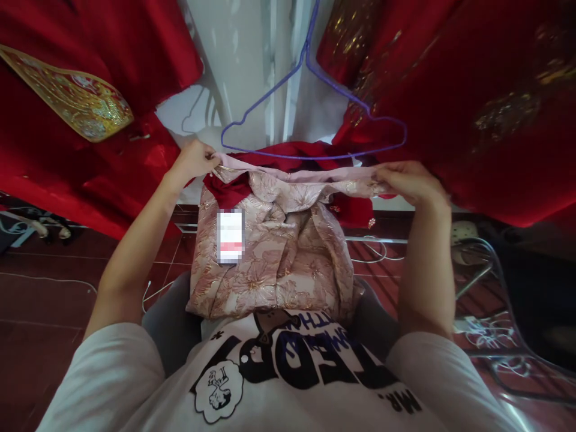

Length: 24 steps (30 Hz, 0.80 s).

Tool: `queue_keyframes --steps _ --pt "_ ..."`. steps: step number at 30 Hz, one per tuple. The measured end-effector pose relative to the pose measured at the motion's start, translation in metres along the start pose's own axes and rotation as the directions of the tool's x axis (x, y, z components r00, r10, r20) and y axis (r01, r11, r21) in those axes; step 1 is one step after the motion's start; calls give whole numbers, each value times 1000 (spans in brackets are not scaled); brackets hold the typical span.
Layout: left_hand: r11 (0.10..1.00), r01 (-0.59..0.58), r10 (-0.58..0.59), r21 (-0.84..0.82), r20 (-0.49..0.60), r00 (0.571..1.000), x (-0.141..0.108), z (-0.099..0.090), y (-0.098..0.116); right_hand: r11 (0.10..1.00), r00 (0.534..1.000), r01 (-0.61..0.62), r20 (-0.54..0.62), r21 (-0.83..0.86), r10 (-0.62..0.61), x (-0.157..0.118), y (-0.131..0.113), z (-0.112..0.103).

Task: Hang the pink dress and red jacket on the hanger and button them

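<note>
Across my lap lies a pink brocade garment (252, 279) with a raised floral pattern and gold threads. Its far edge carries a plain pale-pink band (315, 175), pulled nearly straight between my hands. My left hand (197, 159) pinches the band's left end. At the other end, my right hand (410, 182) grips the band with thumb and fingers. A red cloth piece (229, 189) shows by the left end, above a white tag (230, 237) with blurred print. More dark red fabric (288, 153) lies behind the band.
A purple hanger (310, 72) hangs just beyond the band. Red garments with gold decoration (85, 108) hang at left, and other red garments (490, 108) at right. A metal-framed chair (499, 264) and loose white cables (490, 333) are on the right over the tiled floor (49, 294).
</note>
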State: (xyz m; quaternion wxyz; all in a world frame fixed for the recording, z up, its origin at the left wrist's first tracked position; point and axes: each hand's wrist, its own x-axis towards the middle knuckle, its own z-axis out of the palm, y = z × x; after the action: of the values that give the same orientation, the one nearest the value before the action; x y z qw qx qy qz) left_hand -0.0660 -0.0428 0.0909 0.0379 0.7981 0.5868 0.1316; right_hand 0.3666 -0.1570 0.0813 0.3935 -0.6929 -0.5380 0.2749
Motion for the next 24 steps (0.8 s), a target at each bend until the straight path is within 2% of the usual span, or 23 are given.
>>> queue_keyframes --steps 2,3,6,8,10,12,14,16,20,24 --pt "980 -76 86 185 -46 995 -15 -7 17 994 992 -95 91 62 90 -10 -6 -5" --pt "963 -94 114 251 -63 992 -21 -11 27 992 987 -96 135 82 84 -14 -9 -7" --pt "916 -245 288 318 -96 953 -26 -17 56 984 969 65 223 169 -102 -24 -18 -11" --pt "883 -387 427 267 -111 898 -21 -13 69 947 945 184 217 264 -244 -28 -20 -12" --pt "834 -524 544 174 -98 833 -11 -2 77 909 940 253 139 332 -312 -29 -18 -12" --pt "796 -599 605 89 -56 795 -2 13 81 893 958 264 7 365 -286 -27 -14 -12" --pt "795 -605 606 46 -31 795 2 27 82 880 966 257 -124 400 -226 -20 -10 -13" --pt "807 -589 590 36 -41 806 0 37 80 873 952 257 -262 415 -156 -8 -5 -15" --pt "807 -590 591 37 -89 802 -13 39 74 901 855 206 -518 382 24 18 3 -14" --pt "804 -593 594 46 -129 794 -20 37 68 836 795 219 -589 503 146 32 8 -8"
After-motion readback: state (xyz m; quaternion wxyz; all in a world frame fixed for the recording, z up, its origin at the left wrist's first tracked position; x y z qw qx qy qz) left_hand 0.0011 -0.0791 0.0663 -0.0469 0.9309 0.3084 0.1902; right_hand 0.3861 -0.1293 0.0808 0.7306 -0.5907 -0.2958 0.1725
